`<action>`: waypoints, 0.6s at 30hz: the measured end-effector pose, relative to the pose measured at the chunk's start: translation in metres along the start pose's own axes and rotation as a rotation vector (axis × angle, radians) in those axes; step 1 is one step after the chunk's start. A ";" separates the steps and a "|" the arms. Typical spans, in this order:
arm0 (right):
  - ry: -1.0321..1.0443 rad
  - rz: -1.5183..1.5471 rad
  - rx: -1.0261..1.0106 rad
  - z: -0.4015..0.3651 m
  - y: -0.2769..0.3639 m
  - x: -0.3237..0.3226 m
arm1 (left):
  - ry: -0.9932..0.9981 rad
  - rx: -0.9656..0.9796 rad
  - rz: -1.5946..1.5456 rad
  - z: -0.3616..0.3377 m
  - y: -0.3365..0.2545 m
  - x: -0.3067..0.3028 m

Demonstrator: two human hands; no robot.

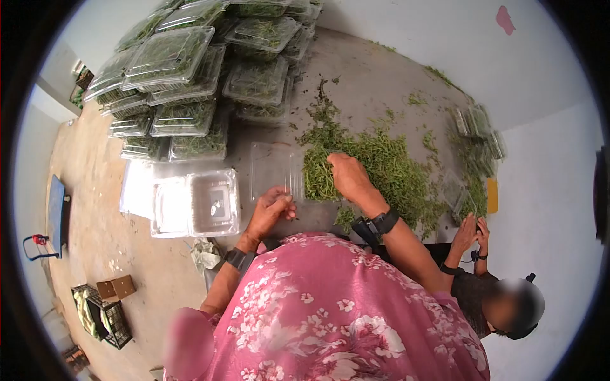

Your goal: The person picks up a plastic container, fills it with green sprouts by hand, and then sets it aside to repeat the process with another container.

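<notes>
An open hinged clear plastic container lies before me; its bare lid half [270,166] is on the left, and leafy green sprigs [319,176] fill the right half. My left hand [272,213] is at the near edge of the lid half, fingers curled in; whatever they pinch is too small to name. Over the right edge of the filled half, my right hand [352,183] is closed on some greens, its fingertips partly hidden. A loose heap of the same greens [397,168] spreads beside and beyond my right hand.
Stacked clear boxes of greens [168,57] rise at the back left. Nested open containers [214,203] stand at the table's left edge. On the right, a co-worker's hands [471,233] are by another container [454,190] and a yellow piece [492,195]. A crate [114,324] sits on the floor.
</notes>
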State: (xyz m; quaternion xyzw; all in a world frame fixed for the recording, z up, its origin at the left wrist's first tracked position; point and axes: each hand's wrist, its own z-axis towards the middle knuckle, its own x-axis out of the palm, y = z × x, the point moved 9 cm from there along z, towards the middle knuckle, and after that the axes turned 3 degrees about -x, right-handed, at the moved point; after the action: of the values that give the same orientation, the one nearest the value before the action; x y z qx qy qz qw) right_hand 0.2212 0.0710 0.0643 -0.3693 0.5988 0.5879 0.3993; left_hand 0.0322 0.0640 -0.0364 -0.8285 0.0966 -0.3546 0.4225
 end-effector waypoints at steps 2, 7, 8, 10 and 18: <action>-0.024 0.042 0.018 -0.001 0.003 -0.010 | -0.004 -0.002 0.002 0.000 0.000 0.000; -0.090 0.026 -0.002 0.006 0.009 -0.013 | 0.026 -0.007 -0.037 0.003 0.002 0.001; -0.060 0.029 0.002 0.008 0.010 -0.008 | 0.018 -0.008 -0.023 0.003 0.002 0.000; 0.001 0.036 0.008 0.013 0.017 0.001 | -0.001 -0.012 0.004 0.001 0.001 0.000; 0.036 -0.221 -0.088 0.014 0.028 0.024 | 0.014 -0.014 -0.005 0.002 0.001 0.001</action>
State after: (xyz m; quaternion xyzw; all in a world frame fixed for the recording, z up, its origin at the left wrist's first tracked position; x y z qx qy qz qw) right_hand 0.1868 0.0865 0.0539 -0.4606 0.5349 0.5595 0.4343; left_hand 0.0347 0.0642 -0.0379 -0.8291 0.1003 -0.3608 0.4151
